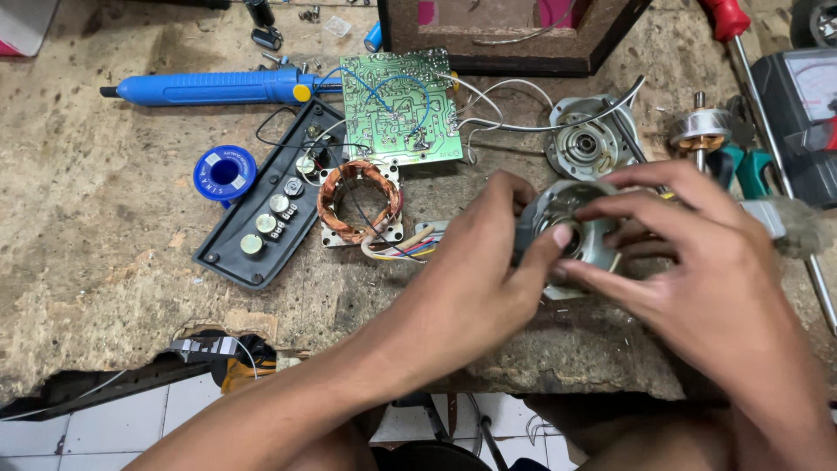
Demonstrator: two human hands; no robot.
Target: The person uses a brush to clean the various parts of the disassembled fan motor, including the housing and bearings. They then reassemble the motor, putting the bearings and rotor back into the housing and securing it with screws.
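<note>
- Both hands grasp one thing — the left hand [488,253] pinches the grey metal motor end cap [571,228] from its left side, thumb tip on the face near the centre hole; the right hand [689,262] clasps it from the right, fingers curled over its upper rim.
- I see the cap held just above the worn bench [105,218], close to the front edge, tilted toward the camera; its lower part is hidden by the fingers.
- As I judge it, the motor is fully taken apart: the copper-wound stator [360,202] lies alone with its coloured wires [405,247] trailing out; a second end cap [586,139] lies flat further back; the rotor with shaft [700,129] lies to the right, apart from both.
- Nothing is joined again yet; the held cap carries no rotor that I can see, so the assembling remains to do.
- The green circuit board [399,106] is out of its housing, wires attached.
- Containers — the black switch panel [270,209] lies face down like a shallow tray, with round button backs inside; the dark wooden box [514,35] at the top shows a thin wire; the rest of its inside I cannot tell.
</note>
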